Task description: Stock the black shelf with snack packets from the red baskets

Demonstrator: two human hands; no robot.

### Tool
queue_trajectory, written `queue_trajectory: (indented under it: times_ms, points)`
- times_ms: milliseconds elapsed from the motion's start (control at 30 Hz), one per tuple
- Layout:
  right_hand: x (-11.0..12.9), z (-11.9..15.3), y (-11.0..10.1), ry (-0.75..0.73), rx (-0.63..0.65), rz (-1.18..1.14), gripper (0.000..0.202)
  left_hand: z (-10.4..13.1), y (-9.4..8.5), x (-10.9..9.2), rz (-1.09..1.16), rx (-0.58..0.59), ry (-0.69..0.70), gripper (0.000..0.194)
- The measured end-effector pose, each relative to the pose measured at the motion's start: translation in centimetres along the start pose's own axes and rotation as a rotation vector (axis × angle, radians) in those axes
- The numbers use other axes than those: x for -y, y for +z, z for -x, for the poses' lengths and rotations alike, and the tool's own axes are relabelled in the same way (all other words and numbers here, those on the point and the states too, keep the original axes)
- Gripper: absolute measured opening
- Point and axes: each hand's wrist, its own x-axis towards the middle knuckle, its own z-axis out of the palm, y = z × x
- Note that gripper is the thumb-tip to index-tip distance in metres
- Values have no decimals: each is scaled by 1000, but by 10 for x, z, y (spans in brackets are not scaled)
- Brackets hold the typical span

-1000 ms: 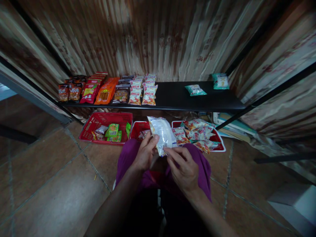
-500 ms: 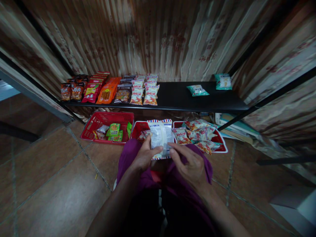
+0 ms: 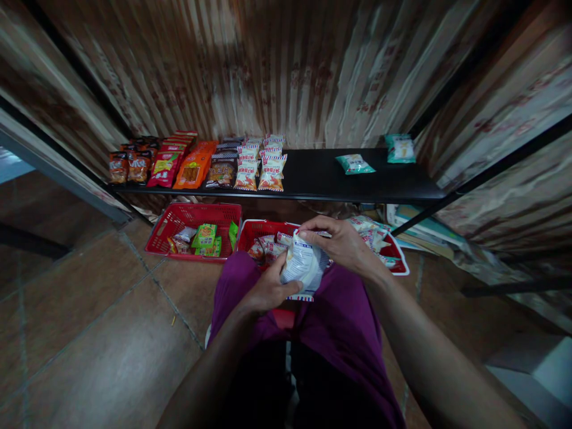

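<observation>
Between my hands, above my knees, is a white snack bag with printed text and a red-and-blue striped edge. My left hand grips its lower left side, thumb across the face. At its top edge, the fingers of my right hand pinch the bag. Behind it, a red basket holds several similar snack bags. A second basket with more bags stands on the right, partly hidden by my right hand and forearm.
A black shelf carries rows of snack bags on the left and two teal bags, one lying and one upright. On the tiled floor at left stands another red basket with green packets.
My right hand has moved up from the bag's lower right to its top edge. The bag now tilts and its top is bunched. My left hand keeps its hold.
</observation>
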Motion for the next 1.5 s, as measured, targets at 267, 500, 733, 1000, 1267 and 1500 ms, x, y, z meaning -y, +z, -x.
queue_trajectory:
  times_ms: [267,500,733,1000,1267,1500]
  points:
    - [-6,-3,7,26,-152,100,18,-2,4,9,83,30,72,59]
    - [-8,-6,10,29,-206,170,17,0,3,12,57,-15,92,45]
    - [-9,-11,11,41,-190,164,17,1,4,7,93,-31,63,49]
    - [-15,-15,11,48,-201,175,18,-2,7,15,166,-128,1,41]
    - [-24,-13,2,134,-251,162,28,-6,5,12,392,-343,-36,34]
    - [-31,-5,0,250,-252,-92,35,5,3,-17,264,-456,7,9]
